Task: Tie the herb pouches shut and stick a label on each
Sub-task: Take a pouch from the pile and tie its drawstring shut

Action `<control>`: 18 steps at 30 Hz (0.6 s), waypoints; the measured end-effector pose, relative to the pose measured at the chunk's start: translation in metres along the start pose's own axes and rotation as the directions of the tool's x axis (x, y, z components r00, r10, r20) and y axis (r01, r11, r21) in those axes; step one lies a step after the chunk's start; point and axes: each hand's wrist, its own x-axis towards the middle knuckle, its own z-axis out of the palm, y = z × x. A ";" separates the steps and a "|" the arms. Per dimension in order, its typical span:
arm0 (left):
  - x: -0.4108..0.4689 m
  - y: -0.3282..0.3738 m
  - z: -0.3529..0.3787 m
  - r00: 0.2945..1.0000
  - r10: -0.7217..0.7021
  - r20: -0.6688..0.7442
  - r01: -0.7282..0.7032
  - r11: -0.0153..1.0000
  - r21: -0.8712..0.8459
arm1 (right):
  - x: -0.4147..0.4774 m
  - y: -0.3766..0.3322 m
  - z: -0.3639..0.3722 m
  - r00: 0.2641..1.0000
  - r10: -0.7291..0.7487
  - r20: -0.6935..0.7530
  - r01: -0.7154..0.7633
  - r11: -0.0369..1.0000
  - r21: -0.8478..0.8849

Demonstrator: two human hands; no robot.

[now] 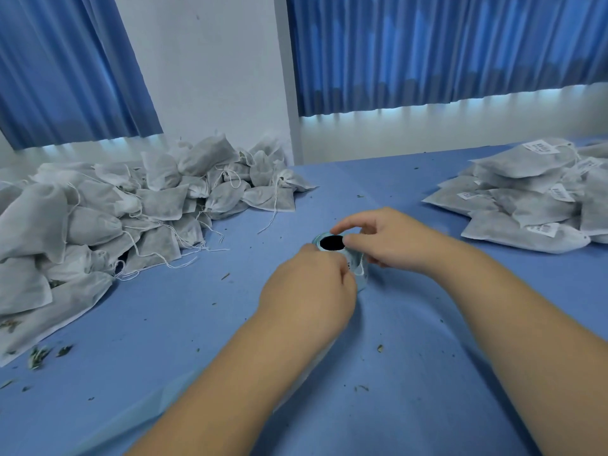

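You are at a makeshift packing station in a plain room: a long table under blue cloth, white wall, blue curtains, a heap of untied pouches left, labelled pouches stacked right, herb crumbs scattered.

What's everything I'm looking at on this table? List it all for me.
Unlabelled pouches: a large heap, white with loose drawstrings, far left of the table.
Labelled pouches: a smaller pile, white with white labels, far right.
Label roll: one, pale blue with a dark core, centre, between both hands.
Herb crumbs: many, green-brown, scattered, thickest near left.
Tablecloth: one, blue, covering the table.
Curtains: blue, behind, on both sides.
Left hand: on the roll's near side.
Right hand: gripping the roll's right side.
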 end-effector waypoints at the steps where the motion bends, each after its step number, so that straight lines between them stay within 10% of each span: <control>1: -0.001 0.000 0.002 1.000 0.015 -0.010 -0.015 0.999 0.047 | 0.001 0.001 0.002 1.000 -0.010 -0.005 0.010 0.999 -0.049; 18: 0.014 -0.041 -0.026 0.953 -0.164 0.254 0.108 0.969 0.221 | 0.003 0.010 -0.002 0.993 -0.046 -0.107 0.000 0.919 -0.394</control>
